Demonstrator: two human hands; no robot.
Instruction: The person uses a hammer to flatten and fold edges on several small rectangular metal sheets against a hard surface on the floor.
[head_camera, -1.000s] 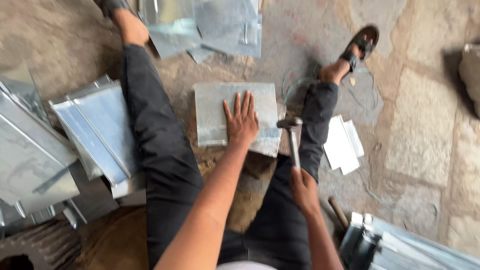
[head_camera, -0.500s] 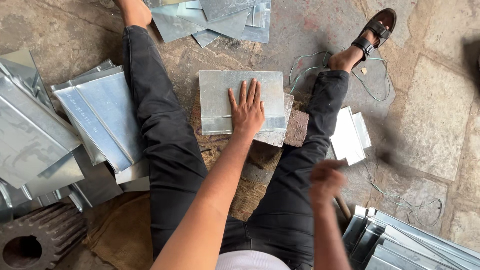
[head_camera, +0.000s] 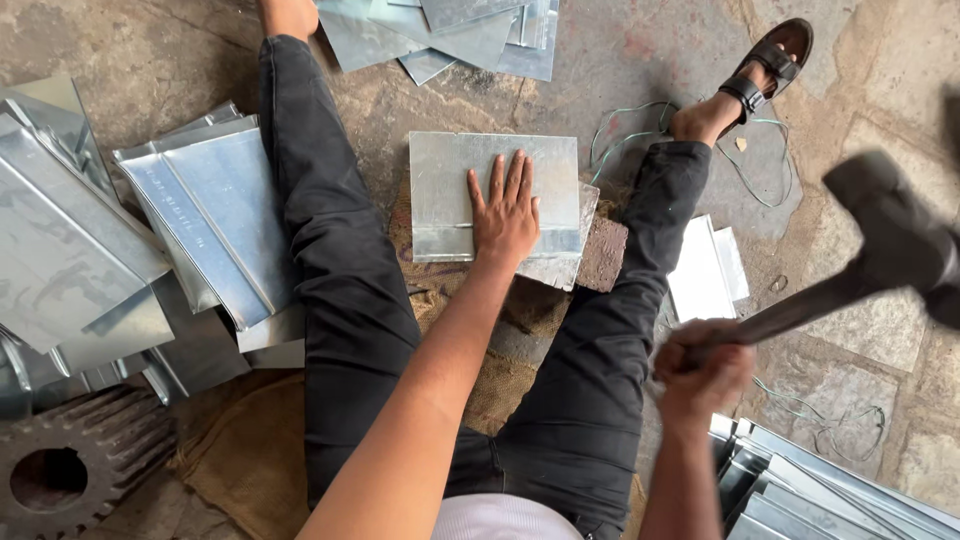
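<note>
I sit on the ground with legs spread. My left hand (head_camera: 505, 215) lies flat, fingers apart, pressing down on a folded grey sheet-metal piece (head_camera: 445, 195) that rests on a block (head_camera: 605, 255) between my legs. My right hand (head_camera: 700, 375) is fisted around the handle of a hammer (head_camera: 885, 240), raised up to the right of my leg; the hammer head is blurred by motion and well above and to the right of the sheet.
Stacks of bent metal sheets lie at the left (head_camera: 200, 225), top (head_camera: 450, 30) and bottom right (head_camera: 830, 495). Small white sheets (head_camera: 705, 270) sit by my right leg. A toothed iron wheel (head_camera: 70, 475) and burlap sacking (head_camera: 250, 455) lie at lower left. Loose wire (head_camera: 620, 135) curls near my sandalled foot (head_camera: 770, 60).
The hammer, resting head-down by the sheet a second ago, has been swung up and out to the right in my right hand. My left hand stays pressed on the sheet.
</note>
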